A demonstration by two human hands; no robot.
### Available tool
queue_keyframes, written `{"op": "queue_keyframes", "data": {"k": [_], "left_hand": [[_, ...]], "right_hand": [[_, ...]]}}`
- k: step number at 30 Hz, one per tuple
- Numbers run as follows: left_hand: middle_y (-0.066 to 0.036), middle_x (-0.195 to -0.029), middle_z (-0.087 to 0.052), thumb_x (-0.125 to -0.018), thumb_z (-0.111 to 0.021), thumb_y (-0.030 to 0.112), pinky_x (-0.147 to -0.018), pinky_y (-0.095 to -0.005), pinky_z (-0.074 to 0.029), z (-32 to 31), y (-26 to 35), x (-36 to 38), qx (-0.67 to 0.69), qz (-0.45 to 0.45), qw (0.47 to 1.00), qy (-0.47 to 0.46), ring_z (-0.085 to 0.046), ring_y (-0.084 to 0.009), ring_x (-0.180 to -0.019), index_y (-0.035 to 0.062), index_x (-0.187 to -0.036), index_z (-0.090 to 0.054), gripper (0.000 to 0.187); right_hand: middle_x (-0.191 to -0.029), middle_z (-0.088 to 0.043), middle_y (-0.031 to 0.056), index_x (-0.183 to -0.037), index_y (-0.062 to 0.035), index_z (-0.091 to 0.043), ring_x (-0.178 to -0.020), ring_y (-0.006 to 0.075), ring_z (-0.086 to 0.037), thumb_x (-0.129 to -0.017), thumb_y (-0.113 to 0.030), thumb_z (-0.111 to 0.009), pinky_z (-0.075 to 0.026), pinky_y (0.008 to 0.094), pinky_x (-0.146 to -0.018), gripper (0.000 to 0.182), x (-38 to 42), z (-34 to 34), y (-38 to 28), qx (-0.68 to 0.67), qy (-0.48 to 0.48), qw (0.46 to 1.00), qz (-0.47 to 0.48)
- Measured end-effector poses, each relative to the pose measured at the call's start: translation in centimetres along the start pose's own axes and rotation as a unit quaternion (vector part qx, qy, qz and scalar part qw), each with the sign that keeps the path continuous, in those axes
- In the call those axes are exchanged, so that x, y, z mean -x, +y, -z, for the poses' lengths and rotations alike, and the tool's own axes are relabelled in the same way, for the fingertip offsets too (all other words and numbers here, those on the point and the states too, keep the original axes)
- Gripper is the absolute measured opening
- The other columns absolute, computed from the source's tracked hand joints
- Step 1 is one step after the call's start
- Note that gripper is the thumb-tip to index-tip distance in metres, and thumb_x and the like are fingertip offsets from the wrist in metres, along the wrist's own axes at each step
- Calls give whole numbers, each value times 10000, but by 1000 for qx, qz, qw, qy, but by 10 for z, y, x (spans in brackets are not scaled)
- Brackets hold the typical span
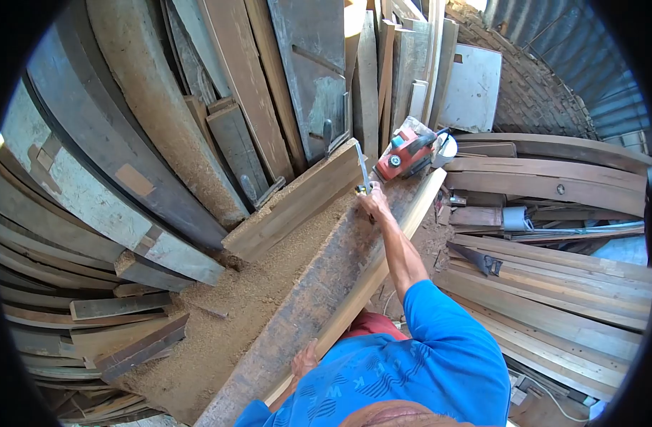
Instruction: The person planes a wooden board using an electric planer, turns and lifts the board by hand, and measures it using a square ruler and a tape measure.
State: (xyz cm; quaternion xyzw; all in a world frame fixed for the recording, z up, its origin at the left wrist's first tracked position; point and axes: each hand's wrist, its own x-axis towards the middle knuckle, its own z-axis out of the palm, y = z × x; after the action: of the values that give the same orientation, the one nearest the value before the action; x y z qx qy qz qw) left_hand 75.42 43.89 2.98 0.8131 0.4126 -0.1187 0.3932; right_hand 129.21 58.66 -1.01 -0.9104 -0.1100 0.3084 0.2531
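Observation:
My right hand (373,202) is stretched far forward over the workbench (297,313), its fingers closed on a tool with a thin metal blade (363,160) and a small yellow part; which tool, I cannot tell. Just beyond it a red power tool (404,158) rests at the far end of the bench. A long pale board (372,277) lies along the bench's right edge. Close to my body, my left hand (304,359) lies on this board, its fingers partly hidden behind the board and my shirt.
Sawdust (262,299) covers the ground left of the bench. A thick plank (290,203) stands on edge there. Many boards lean at the left and back. Stacked planks (554,285) lie at the right, with a handsaw (479,257) on them.

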Motion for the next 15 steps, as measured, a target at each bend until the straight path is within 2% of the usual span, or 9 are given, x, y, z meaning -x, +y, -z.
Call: {"op": "queue_keyframes", "data": {"k": [1,2,4,6,7,8,10,13,15], "left_hand": [[-239,-1147,-690,-878,-645,144,-851,-526,-526,1,0,0,3,1,1000,-2,-663,-451,-1012,162,-1433,-515,571],[-241,-1150,-688,-878,-646,146,-853,-526,-526,3,1,-3,3,1,1000,-3,-662,-452,-1013,160,-1434,-514,571],[-244,-1155,-686,-879,-646,148,-855,-526,-526,5,2,-7,7,-3,1000,-7,-661,-455,-1016,157,-1435,-513,572],[-248,-1161,-683,-880,-647,150,-857,-525,-526,6,5,-13,11,-8,1000,-14,-660,-458,-1019,153,-1436,-511,572],[-250,-1164,-682,-880,-647,151,-859,-525,-526,8,7,-19,13,-9,1000,-17,-659,-460,-1020,151,-1437,-510,573],[-251,-1167,-680,-881,-647,153,-860,-525,-526,10,9,-23,19,-10,1000,-20,-659,-461,-1022,149,-1437,-509,573],[-255,-1172,-678,-882,-648,155,-862,-525,-526,11,15,-31,27,-15,999,-29,-657,-464,-1024,145,-1438,-508,574],[-260,-1180,-674,-883,-649,158,-866,-525,-526,17,21,-43,44,-24,998,-48,-656,-469,-1028,140,-1440,-505,575],[-264,-1186,-671,-884,-649,161,-868,-524,-526,23,25,-52,60,-30,996,-64,-654,-472,-1031,136,-1441,-504,576]], "right_hand": [[-869,-619,94,-1365,-95,-469,-858,249,-658,-887,-284,-735,-551,419,-776,578,-18,-8,13,-97,-22,994,51],[-874,-625,66,-1305,-90,-490,-669,184,-615,-899,-292,-727,-506,340,-566,512,-22,-7,13,-260,-70,959,83],[-830,-553,13,-1322,-148,-458,-527,66,-456,-918,-270,-714,-373,238,-429,493,33,48,-29,-397,-155,905,10],[-820,-522,-3,-1304,-187,-441,-482,20,-372,-958,-268,-672,-298,184,-395,424,69,95,-47,-496,-228,838,1],[-851,-539,1,-1242,-207,-473,-488,12,-358,-1000,-291,-611,-297,164,-398,291,87,118,-49,-516,-241,822,25],[-849,-542,-2,-1225,-204,-490,-495,16,-367,-1016,-341,-574,-297,164,-395,264,101,139,-49,-526,-257,810,46],[-862,-565,7,-1209,-168,-530,-514,20,-388,-1025,-350,-546,-301,163,-397,259,125,175,-33,-544,-224,806,63],[-872,-630,55,-1147,-118,-572,-524,13,-416,-1002,-415,-571,-330,157,-401,331,147,216,13,-558,-188,801,108],[-816,-622,30,-1108,-134,-596,-498,14,-410,-985,-461,-594,-320,164,-390,350,161,228,41,-549,-122,821,93]]}}
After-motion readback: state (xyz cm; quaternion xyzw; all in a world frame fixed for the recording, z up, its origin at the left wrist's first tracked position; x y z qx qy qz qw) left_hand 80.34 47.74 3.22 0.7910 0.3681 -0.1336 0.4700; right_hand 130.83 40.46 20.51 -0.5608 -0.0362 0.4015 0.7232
